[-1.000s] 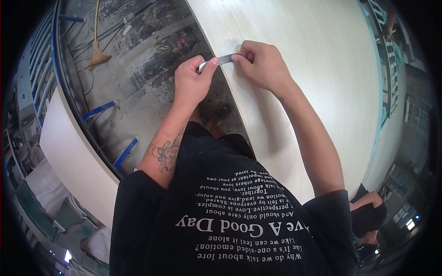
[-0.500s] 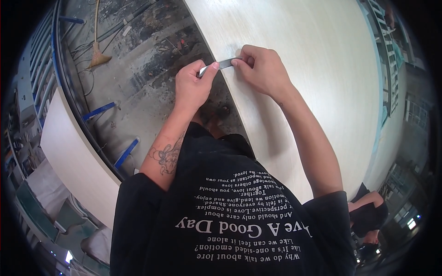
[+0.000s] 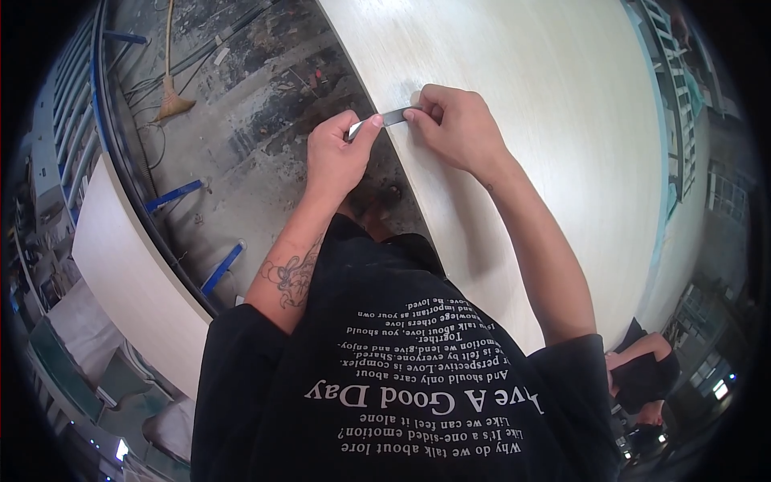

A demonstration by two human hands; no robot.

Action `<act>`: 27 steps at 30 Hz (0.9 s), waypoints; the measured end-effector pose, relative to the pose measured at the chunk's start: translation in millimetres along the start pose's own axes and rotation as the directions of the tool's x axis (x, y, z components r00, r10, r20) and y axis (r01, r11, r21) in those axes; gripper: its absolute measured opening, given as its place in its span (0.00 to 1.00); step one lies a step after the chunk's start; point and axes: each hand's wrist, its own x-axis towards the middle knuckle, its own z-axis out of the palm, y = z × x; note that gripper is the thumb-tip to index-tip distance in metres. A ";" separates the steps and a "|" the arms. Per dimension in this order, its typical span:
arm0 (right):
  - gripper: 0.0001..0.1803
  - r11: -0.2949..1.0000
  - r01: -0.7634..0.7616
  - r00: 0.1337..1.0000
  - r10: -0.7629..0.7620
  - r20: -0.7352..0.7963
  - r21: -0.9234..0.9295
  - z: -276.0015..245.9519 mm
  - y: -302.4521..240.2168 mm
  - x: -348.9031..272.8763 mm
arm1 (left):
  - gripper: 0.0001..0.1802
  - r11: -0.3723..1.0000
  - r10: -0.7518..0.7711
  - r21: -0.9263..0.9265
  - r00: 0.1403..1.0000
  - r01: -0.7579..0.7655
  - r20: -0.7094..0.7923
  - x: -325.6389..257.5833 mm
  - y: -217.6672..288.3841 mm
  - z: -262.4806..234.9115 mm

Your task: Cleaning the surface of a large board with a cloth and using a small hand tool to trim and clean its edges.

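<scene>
Between my two hands stretches a short, flat grey strip (image 3: 394, 117) with a pale, shiny end; its exact kind is unclear. My left hand (image 3: 337, 155) pinches one end between thumb and bent fingers, just off the panel's left edge and over the floor. Thumb and curled fingers of my right hand (image 3: 459, 130) grip the other end above the pale wood panel (image 3: 530, 72). The strip crosses the panel's long edge. Whether it touches that edge I cannot tell. A darker grey smudge shows on the panel just beyond my right hand.
A straw broom (image 3: 173, 102) lies on the stained concrete floor (image 3: 241, 104) at far left, near cables. Blue metal brackets (image 3: 173, 195) jut from a dark rail. Another pale panel (image 3: 120, 265) is at left. A person in dark clothes (image 3: 645, 373) is at lower right.
Both hands keep their grip on the strip. My right hand has come slightly nearer to me, and the strip lies a little more level across the panel's edge.
</scene>
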 end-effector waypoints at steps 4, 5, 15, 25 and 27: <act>0.14 1.000 -0.026 0.999 0.026 0.023 0.002 -1.2 -2.3 -3.0 | 0.27 1.000 0.008 0.005 1.000 -0.008 -0.004 -3.5 -4.0 2.3; 0.14 1.000 -0.027 0.999 0.026 0.022 0.003 -0.9 -1.2 -3.3 | 0.27 1.000 0.003 -0.010 1.000 -0.003 -0.004 -3.8 -4.7 3.1; 0.14 1.000 -0.002 1.000 0.002 0.004 0.000 0.5 2.6 -12.7 | 0.28 1.000 -0.002 -0.007 1.000 0.002 -0.013 -12.9 -4.5 6.1; 0.14 1.000 0.010 1.000 -0.010 -0.001 -0.016 1.6 6.9 -17.8 | 0.27 1.000 -0.001 0.000 1.000 0.001 0.008 -17.6 -5.7 7.9; 0.14 1.000 0.005 1.000 -0.005 0.001 -0.010 1.0 6.2 -19.0 | 0.27 1.000 0.015 0.011 1.000 -0.015 -0.011 -18.6 -5.6 8.8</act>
